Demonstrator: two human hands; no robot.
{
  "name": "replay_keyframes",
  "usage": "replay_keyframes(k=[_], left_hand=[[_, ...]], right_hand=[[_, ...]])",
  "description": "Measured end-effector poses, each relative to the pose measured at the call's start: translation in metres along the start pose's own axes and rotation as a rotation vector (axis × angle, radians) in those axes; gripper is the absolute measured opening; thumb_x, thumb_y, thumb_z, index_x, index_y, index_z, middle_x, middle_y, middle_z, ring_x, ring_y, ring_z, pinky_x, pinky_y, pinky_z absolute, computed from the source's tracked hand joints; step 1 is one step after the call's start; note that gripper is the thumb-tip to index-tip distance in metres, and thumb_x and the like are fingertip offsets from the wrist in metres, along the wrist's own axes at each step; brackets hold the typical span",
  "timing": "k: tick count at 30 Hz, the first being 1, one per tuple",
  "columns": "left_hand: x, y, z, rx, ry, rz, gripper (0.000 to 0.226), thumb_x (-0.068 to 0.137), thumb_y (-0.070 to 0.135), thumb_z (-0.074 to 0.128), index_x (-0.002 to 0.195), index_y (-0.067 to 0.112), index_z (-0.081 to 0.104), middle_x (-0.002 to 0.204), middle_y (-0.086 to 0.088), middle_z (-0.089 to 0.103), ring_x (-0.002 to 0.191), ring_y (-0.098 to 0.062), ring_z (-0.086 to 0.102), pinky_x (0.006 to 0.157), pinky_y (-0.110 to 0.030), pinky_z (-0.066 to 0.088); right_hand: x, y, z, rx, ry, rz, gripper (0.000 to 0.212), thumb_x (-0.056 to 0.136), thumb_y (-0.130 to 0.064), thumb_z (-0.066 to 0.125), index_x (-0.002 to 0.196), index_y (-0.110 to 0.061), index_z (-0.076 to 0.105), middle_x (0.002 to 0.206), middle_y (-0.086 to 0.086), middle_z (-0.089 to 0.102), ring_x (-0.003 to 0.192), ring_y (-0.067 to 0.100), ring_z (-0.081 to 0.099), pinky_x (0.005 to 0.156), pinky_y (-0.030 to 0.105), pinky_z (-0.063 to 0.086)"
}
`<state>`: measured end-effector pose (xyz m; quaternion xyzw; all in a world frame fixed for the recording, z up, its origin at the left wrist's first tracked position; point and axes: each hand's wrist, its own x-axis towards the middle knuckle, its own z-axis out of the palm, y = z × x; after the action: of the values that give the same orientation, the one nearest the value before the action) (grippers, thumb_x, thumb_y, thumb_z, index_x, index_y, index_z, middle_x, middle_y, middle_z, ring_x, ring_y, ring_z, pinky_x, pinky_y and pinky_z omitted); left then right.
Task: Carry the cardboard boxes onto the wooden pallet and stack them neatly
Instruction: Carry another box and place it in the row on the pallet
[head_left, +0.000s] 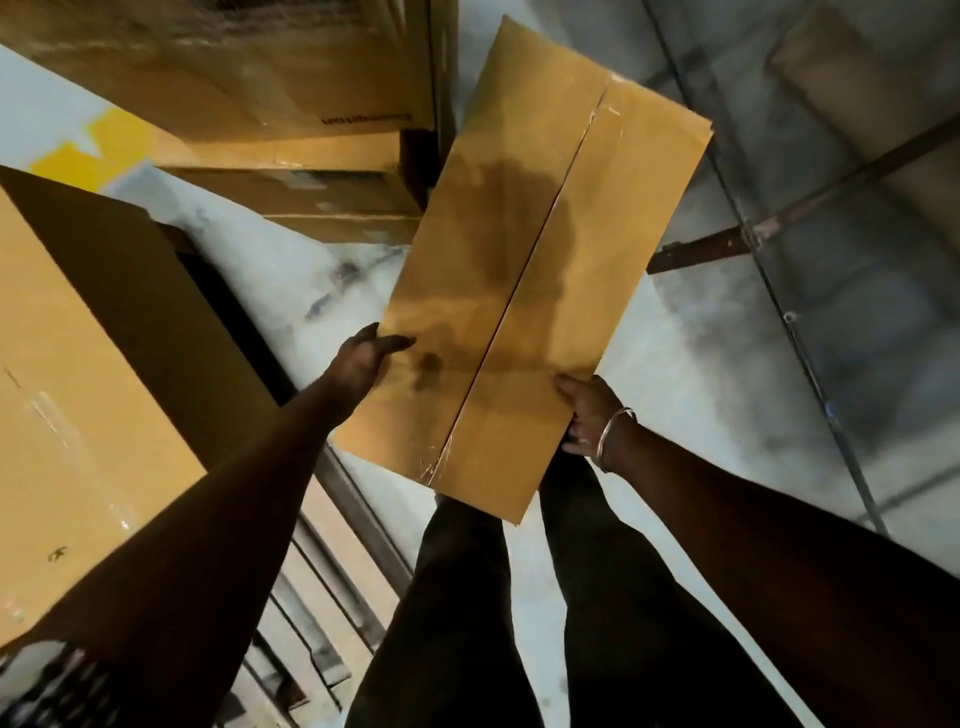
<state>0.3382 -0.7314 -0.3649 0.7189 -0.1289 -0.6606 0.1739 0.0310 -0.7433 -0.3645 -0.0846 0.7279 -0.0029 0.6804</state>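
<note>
Cardboard box (524, 291) (long, tan, taped seam) held aloft, left hand (363, 358) and right hand (589, 415) each grasping its edges

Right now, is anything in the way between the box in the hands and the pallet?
Nothing visible blocks it. Both the left hand and right hand hold the carried box above bare floor; the wooden pallet lies just left, already bearing a large box.

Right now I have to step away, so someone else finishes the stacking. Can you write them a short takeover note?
Left hand holds the carried box's left edge; right hand grips its near right edge.
The box is in the air above the floor.
One large box sits on the wooden pallet at left; more boxes are stacked ahead.
Left: set this box on the pallet, then fetch others.
</note>
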Motion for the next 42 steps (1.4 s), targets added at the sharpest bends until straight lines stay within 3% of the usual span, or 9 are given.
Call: replay_keyframes(k=[4,9,14,17,21,27,32,38,42], left_hand=[[-0.031,0.008,0.011,-0.009,-0.021,0.072,0.046,0.067,0.024,0.077,0.111,0.014,0.070,0.105,-0.007,0.074,0.092,-0.025,0.068,0.087,-0.038,0.049],[-0.096,0.019,0.030,0.062,-0.067,0.227,0.052,0.070,0.025,0.076,0.121,0.019,0.066,0.111,-0.011,0.072,0.104,-0.034,0.067,0.096,-0.043,0.050],[-0.201,0.045,0.047,0.003,-0.117,0.318,0.036,0.091,0.007,0.062,0.126,0.013,0.062,0.105,-0.014,0.073,0.087,-0.026,0.071,0.068,-0.028,0.056],[-0.265,0.051,0.051,0.003,-0.156,0.362,0.037,0.093,0.013,0.062,0.129,0.018,0.061,0.108,-0.008,0.073,0.091,-0.023,0.072,0.069,-0.026,0.056],[-0.335,0.053,0.058,-0.035,-0.179,0.412,0.047,0.086,0.028,0.070,0.131,0.026,0.059,0.117,-0.010,0.070,0.101,-0.031,0.069,0.085,-0.047,0.057],[-0.417,0.047,0.074,-0.086,-0.198,0.503,0.039,0.092,0.017,0.061,0.129,0.029,0.058,0.114,-0.005,0.072,0.098,-0.026,0.071,0.075,-0.034,0.057],[-0.465,0.013,0.098,-0.097,-0.048,0.585,0.035,0.090,0.020,0.065,0.120,0.038,0.061,0.110,0.005,0.073,0.092,-0.015,0.071,0.074,-0.029,0.054],[-0.521,-0.072,0.151,-0.189,0.103,0.578,0.057,0.072,0.041,0.073,0.127,0.047,0.058,0.119,0.006,0.070,0.103,-0.026,0.069,0.091,-0.052,0.053],[-0.563,-0.139,0.192,-0.313,0.188,0.556,0.044,0.084,0.026,0.070,0.125,0.041,0.061,0.114,0.002,0.072,0.098,-0.027,0.071,0.081,-0.044,0.056]], right_hand=[[-0.028,-0.001,-0.007,0.036,0.049,-0.080,0.067,0.060,-0.054,0.077,0.119,-0.033,0.053,0.119,-0.002,0.064,0.105,0.028,0.062,0.094,0.055,0.048],[-0.092,-0.004,-0.040,0.138,0.099,-0.275,0.044,0.087,-0.018,0.072,0.126,-0.018,0.051,0.115,0.006,0.066,0.083,0.015,0.065,0.063,0.027,0.049],[-0.188,0.001,-0.074,0.265,0.029,-0.375,0.046,0.083,-0.029,0.074,0.124,-0.026,0.054,0.122,0.009,0.067,0.104,0.030,0.067,0.092,0.051,0.053],[-0.259,0.017,-0.087,0.282,0.002,-0.408,0.058,0.086,-0.028,0.072,0.136,-0.029,0.044,0.124,0.009,0.063,0.107,0.033,0.066,0.089,0.051,0.054],[-0.338,0.045,-0.102,0.290,0.036,-0.520,0.054,0.089,-0.029,0.067,0.137,-0.032,0.042,0.125,0.006,0.061,0.108,0.032,0.064,0.083,0.045,0.055],[-0.406,0.074,-0.123,0.258,0.020,-0.656,0.046,0.088,-0.028,0.068,0.128,-0.038,0.047,0.120,0.001,0.064,0.107,0.029,0.062,0.086,0.045,0.053],[-0.417,0.110,-0.149,0.271,-0.060,-0.729,0.044,0.085,-0.021,0.072,0.125,-0.031,0.056,0.115,0.005,0.071,0.103,0.031,0.068,0.090,0.051,0.054],[-0.432,0.158,-0.197,0.163,-0.169,-0.774,0.053,0.084,-0.020,0.073,0.131,-0.031,0.052,0.113,0.001,0.070,0.100,0.027,0.068,0.075,0.039,0.056],[-0.443,0.193,-0.222,0.038,-0.211,-0.782,0.055,0.084,-0.019,0.073,0.133,-0.030,0.052,0.109,0.000,0.071,0.094,0.025,0.070,0.068,0.033,0.055]])
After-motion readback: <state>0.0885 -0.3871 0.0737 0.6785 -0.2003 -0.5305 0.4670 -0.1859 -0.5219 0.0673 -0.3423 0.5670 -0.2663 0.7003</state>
